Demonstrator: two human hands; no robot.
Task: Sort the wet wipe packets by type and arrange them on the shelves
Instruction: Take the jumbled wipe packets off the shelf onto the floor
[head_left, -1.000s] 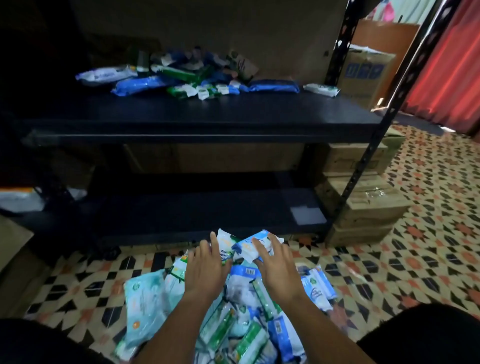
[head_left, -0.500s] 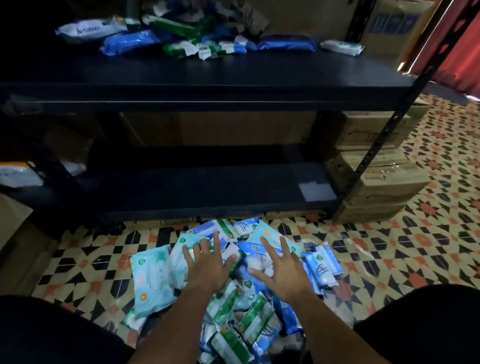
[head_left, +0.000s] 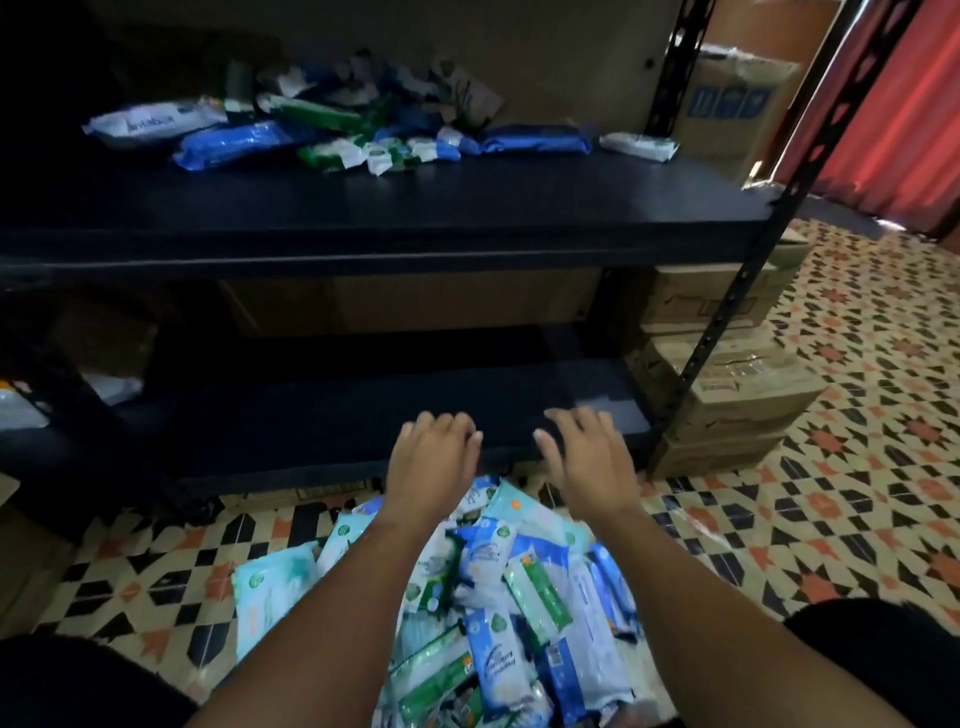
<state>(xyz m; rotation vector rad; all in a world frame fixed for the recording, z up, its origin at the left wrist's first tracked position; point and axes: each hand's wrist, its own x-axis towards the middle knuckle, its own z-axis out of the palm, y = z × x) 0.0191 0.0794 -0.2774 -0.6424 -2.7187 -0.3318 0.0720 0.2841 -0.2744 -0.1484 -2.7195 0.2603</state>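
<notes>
In the upper left of the frame some wet wipe packets (head_left: 332, 135) lie on the upper shelf (head_left: 415, 208); at bottom center a pile of packets (head_left: 498, 597) covers the floor (head_left: 831, 519); above it left hand (head_left: 434, 460) and right hand (head_left: 584, 462) hover, fingers loosely bent, holding nothing

Left hand (head_left: 434, 460) and right hand (head_left: 584, 462) both empty, fingers loosely curled, raised in front of lower shelf (head_left: 322, 415); packet pile (head_left: 498, 597) on floor (head_left: 831, 519) below; more packets (head_left: 337, 135) on upper shelf (head_left: 415, 208).
</notes>
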